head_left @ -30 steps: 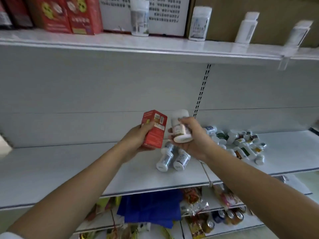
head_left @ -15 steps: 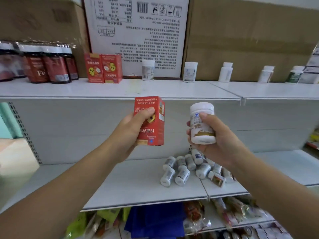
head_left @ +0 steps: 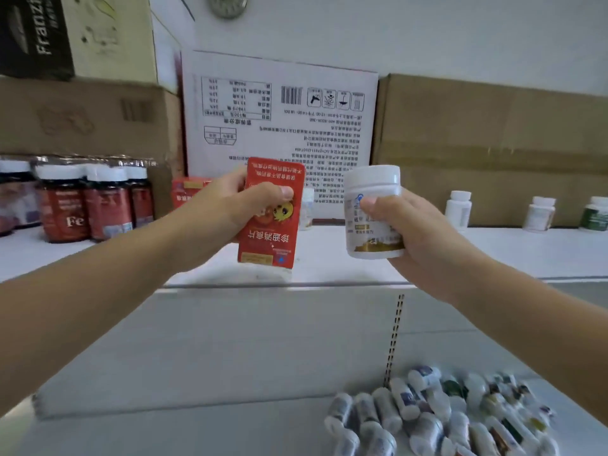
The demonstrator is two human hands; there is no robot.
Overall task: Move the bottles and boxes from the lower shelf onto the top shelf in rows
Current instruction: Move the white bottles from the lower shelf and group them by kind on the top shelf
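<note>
My left hand (head_left: 227,205) grips a red box (head_left: 273,232) held upright just over the front edge of the top shelf (head_left: 329,261). My right hand (head_left: 414,232) grips a white bottle (head_left: 373,212) with a gold band, upright, at the same height to the right of the box. A heap of small bottles (head_left: 437,413) lies on its side on the lower shelf (head_left: 197,422), at the bottom right. Another red box (head_left: 187,192) stands on the top shelf behind my left hand, mostly hidden.
Dark red bottles with white caps (head_left: 85,202) stand at the left of the top shelf. Three white bottles (head_left: 459,209) stand spaced out at its right. Cardboard cartons (head_left: 493,143) and a white printed carton (head_left: 279,126) line the back.
Both hands have risen with the red box and white bottle from in front of the shelf's back panel up to the top shelf's level. The view has tilted upward.
</note>
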